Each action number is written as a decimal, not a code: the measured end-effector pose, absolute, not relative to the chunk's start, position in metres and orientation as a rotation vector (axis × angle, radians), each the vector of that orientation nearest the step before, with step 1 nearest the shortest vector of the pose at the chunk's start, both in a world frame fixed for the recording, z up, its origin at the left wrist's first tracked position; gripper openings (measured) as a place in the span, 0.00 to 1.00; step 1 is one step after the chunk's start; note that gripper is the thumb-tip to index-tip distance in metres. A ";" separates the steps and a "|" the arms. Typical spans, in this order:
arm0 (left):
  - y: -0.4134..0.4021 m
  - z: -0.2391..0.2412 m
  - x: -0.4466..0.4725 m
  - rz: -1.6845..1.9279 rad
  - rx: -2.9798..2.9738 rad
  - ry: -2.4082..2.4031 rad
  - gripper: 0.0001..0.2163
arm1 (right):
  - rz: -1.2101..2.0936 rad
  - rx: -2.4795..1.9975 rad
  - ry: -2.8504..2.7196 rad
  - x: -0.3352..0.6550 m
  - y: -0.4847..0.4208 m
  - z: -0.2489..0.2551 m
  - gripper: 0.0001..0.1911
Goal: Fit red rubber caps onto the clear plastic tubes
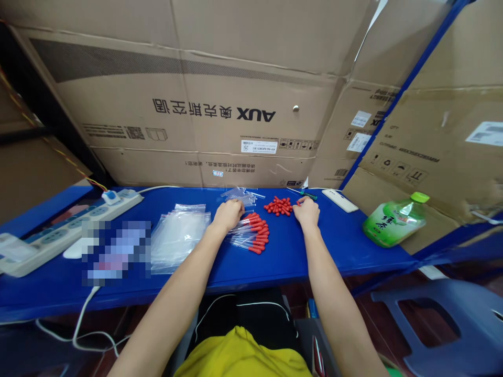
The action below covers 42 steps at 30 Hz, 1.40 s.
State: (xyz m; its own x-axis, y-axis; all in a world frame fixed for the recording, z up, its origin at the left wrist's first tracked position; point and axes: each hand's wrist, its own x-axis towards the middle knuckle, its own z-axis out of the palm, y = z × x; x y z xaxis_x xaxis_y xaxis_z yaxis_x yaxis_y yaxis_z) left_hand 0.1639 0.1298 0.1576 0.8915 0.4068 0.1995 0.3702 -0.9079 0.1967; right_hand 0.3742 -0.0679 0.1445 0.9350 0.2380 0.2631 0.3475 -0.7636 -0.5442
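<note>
My left hand rests knuckles-up on the blue table, fingers curled, right by a row of clear tubes with red caps. What its fingers hold is hidden. My right hand is also curled, its fingertips at the edge of a small pile of loose red caps; a bit of red shows at its fingers. Clear uncapped tubes lie just beyond my left hand.
A stack of clear plastic bags lies left of my hands, then a white power strip. A green bottle lies on its side at the right, a white flat object behind. Cardboard boxes wall the back. A blue plastic stool is lower right.
</note>
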 end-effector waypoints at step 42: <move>0.118 0.162 0.167 0.779 2.587 0.096 0.14 | -0.104 -1.529 -1.238 0.299 -0.028 0.154 0.11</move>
State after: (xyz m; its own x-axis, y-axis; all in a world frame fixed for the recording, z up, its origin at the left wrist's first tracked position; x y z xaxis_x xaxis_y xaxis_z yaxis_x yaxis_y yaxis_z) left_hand 0.1670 0.1177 0.1624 0.8395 0.1869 0.5102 -0.0577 -0.9030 0.4257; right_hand 0.2989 -0.0276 0.1538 0.4476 0.6288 0.6358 0.7259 0.1597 -0.6690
